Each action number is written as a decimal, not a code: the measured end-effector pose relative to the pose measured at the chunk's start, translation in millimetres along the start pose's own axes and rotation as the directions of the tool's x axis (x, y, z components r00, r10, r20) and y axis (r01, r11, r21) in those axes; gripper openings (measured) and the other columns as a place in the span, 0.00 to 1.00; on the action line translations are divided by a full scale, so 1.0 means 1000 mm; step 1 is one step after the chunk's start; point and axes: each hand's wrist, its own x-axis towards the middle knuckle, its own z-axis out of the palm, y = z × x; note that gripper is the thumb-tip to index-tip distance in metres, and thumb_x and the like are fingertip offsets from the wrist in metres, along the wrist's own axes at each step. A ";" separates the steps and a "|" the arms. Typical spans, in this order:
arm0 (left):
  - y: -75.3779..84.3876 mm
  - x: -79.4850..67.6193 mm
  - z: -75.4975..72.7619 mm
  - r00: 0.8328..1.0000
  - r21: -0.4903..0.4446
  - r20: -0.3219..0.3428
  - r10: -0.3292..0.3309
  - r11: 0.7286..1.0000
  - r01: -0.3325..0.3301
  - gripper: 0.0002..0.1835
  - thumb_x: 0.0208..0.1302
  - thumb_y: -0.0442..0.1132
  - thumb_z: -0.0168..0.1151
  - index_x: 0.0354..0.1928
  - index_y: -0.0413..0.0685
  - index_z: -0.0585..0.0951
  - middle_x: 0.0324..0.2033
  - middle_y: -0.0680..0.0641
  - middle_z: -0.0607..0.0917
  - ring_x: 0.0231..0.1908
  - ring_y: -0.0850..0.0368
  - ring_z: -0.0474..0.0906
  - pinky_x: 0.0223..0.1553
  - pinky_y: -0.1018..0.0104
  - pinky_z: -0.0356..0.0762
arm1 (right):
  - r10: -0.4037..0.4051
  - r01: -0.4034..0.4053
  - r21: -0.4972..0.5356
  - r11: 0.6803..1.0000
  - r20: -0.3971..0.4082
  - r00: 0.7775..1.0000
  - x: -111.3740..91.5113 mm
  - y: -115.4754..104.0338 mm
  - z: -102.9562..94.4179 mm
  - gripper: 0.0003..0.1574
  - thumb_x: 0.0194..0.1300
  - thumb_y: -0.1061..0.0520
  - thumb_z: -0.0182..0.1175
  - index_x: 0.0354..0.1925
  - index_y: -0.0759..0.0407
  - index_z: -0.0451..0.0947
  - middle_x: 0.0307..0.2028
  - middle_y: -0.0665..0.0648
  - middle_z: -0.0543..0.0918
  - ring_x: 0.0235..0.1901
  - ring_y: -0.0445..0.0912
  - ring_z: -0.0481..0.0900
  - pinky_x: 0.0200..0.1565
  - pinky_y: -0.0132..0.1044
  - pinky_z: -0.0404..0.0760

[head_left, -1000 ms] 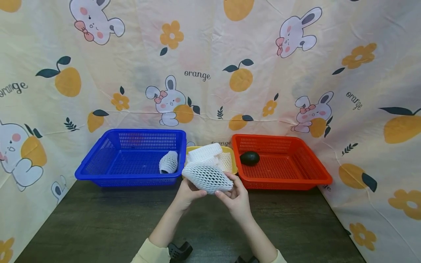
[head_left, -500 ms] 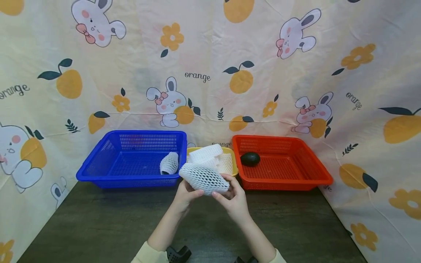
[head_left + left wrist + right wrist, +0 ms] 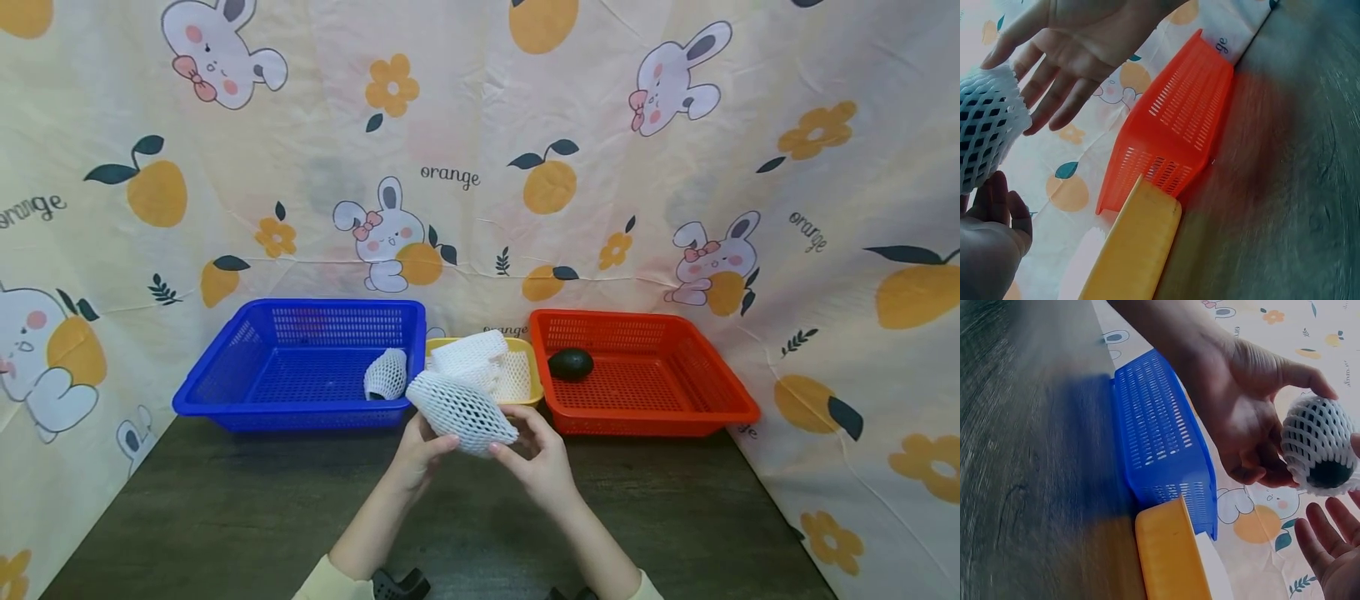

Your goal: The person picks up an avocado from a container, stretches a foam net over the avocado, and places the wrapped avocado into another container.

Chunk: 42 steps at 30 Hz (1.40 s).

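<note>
Over the table's middle, a dark green avocado (image 3: 1330, 474) sits inside a white foam net sleeve (image 3: 459, 412); its bare end shows in the right wrist view. My left hand (image 3: 420, 454) grips the sleeved avocado around its left end, thumb in front. My right hand (image 3: 546, 462) holds the sleeve's narrower right end between thumb and fingers. Behind the hands, a yellow basket (image 3: 536, 379) holds several white foam net sleeves (image 3: 471, 354). An unwrapped avocado (image 3: 571, 364) lies at the left of the red basket (image 3: 652, 421).
At the left stands a blue basket (image 3: 300, 410) with a foam-netted dark fruit (image 3: 386, 374) at its right side. All three baskets line the back of the dark table (image 3: 247, 508), against a patterned cloth (image 3: 480, 108).
Both hands keep hold of the sleeved avocado. It has shifted slightly left and its right end has tipped further down toward me.
</note>
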 end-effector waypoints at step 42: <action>0.098 0.006 -0.056 0.995 0.310 -0.049 -0.083 0.946 0.094 0.38 0.60 0.31 0.54 0.70 0.35 0.49 0.57 0.39 0.69 0.52 0.60 0.74 0.53 0.70 0.69 | 0.074 -0.036 -0.712 0.702 0.022 0.997 0.006 0.043 -0.110 0.24 0.57 0.58 0.70 0.52 0.58 0.79 0.54 0.59 0.78 0.56 0.55 0.71 0.53 0.56 0.71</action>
